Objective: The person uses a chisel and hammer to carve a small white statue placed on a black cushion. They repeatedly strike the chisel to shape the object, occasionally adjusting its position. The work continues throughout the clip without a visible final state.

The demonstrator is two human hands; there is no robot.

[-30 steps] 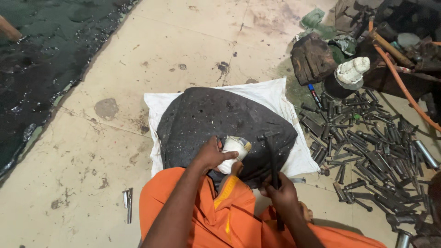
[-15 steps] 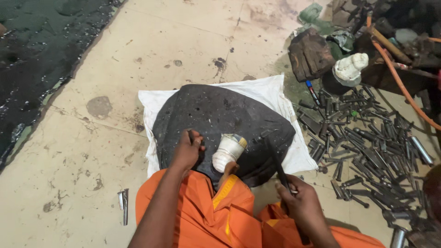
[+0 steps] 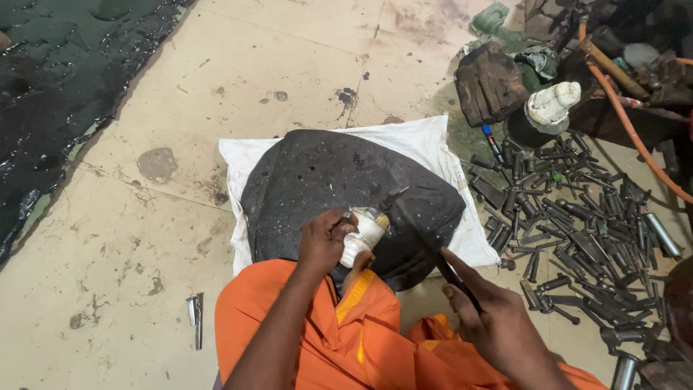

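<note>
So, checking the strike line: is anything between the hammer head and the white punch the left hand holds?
Nothing visible. The hammer in the right hand has its head right beside the white punch, gripped by the left hand on the black sheet.

The person wears bright orange clothing (image 3: pixel 339 339) with bare forearms.

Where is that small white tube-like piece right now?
In the head view, the white tube-like piece sits just below centre on the dark pad, gripped by the left hand, with the hammer head just right of it.
</note>
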